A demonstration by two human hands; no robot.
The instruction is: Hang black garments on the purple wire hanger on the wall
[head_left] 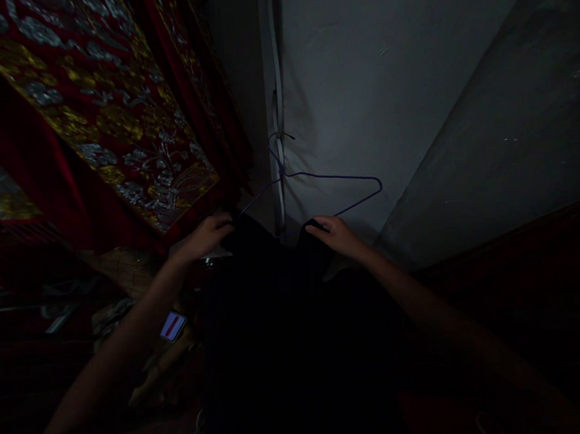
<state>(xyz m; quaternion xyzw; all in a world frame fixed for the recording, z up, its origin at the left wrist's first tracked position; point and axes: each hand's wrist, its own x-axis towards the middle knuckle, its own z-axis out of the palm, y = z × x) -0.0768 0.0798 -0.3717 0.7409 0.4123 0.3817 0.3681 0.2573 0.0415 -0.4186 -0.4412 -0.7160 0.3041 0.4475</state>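
A thin blue wire hanger (336, 175) hangs by its hook along a pale cable or strip in the wall corner. Black cloth, seemingly a garment (286, 321), drapes down from it; its exact kind is lost in the dark. My left hand (208, 235) pinches the cloth's upper left edge, where the hanger's left arm runs under it. My right hand (337, 234) is closed on the cloth's upper right part, just below the hanger's right arm. That right end of the hanger sticks out bare. The lower part of the cloth blends into shadow.
Red cloth with gold and silver embroidery (134, 121) hangs at the upper left. A lit phone-like screen (172, 326) lies among dim clutter at lower left. The pale cable (275, 62) runs down the corner beside the grey wall (361, 96).
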